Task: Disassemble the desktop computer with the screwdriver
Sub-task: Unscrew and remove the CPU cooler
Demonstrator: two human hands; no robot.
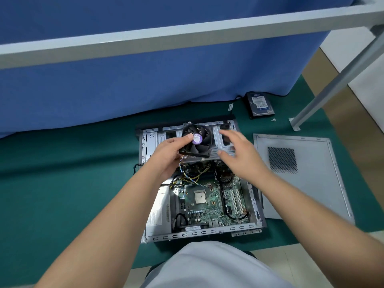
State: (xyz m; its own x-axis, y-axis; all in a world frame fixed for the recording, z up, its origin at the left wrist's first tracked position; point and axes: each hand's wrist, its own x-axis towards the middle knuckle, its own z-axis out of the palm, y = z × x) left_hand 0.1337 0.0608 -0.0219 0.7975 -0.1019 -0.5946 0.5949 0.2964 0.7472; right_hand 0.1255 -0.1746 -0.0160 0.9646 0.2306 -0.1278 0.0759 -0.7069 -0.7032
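The open desktop case point(154, 239) lies flat on the green mat, its motherboard point(209, 206) exposed with the bare CPU point(200, 198) in the middle. My left hand point(169, 156) grips the black CPU cooler fan point(202, 140) with its purple hub sticker, lifted above the case; my thumb lies across the fan's top. Coloured wires point(192, 177) still run from the cooler down to the board. My right hand point(242, 156) hovers just right of the cooler, fingers spread and holding nothing. No screwdriver is in view.
The removed grey side panel point(311, 179) lies right of the case. A hard drive point(260, 104) and small screws point(273, 119) sit at the back right by a metal frame leg point(307, 109). A blue cloth point(145, 80) hangs behind.
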